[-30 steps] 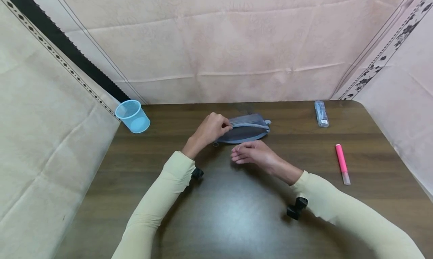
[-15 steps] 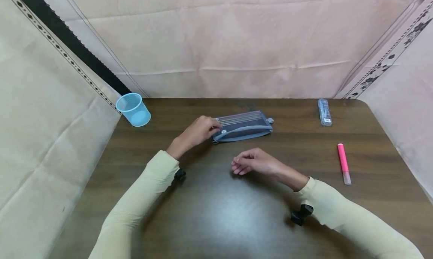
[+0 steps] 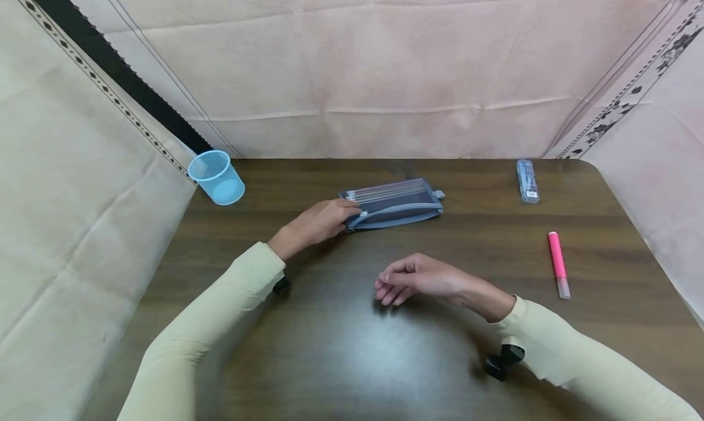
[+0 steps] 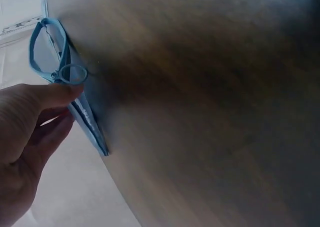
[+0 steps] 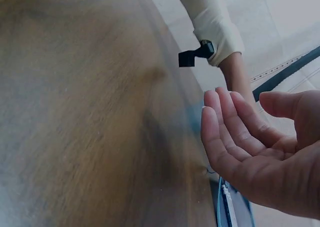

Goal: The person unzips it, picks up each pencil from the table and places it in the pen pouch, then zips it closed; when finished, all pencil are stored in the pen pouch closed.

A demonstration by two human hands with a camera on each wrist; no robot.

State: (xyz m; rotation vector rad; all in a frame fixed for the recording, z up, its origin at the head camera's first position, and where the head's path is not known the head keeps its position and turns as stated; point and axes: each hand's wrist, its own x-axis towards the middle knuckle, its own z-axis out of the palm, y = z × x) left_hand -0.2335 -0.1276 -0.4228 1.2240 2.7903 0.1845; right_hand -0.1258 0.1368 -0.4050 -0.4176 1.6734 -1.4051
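Observation:
A dark blue-grey zip pencil case [image 3: 401, 202] with light-blue trim lies toward the back of the table, striped across its top panel. My left hand [image 3: 324, 221] holds its left end. In the left wrist view the thumb and fingers of my left hand [image 4: 37, 122] pinch the case [image 4: 90, 119] just beside a small blue ring [image 4: 74, 74], and the blue trim bows out in a loop. Nearer the front, my right hand [image 3: 420, 278] hovers over the table, fingers loosely bent and holding nothing; the right wrist view shows its bare palm [image 5: 260, 177].
On the wooden table [image 3: 341, 360], a light-blue mesh cup [image 3: 220, 179] stands at the back left. A small blue packet [image 3: 528, 181] lies at the back right, with a pink marker [image 3: 557, 262] in front of it. Pale cloth [image 3: 385, 73] hangs behind the table.
My left hand has shifted left and lower along the pencil case, whose striped top now lies flatter in view. My right hand has drawn back from the case toward the front.

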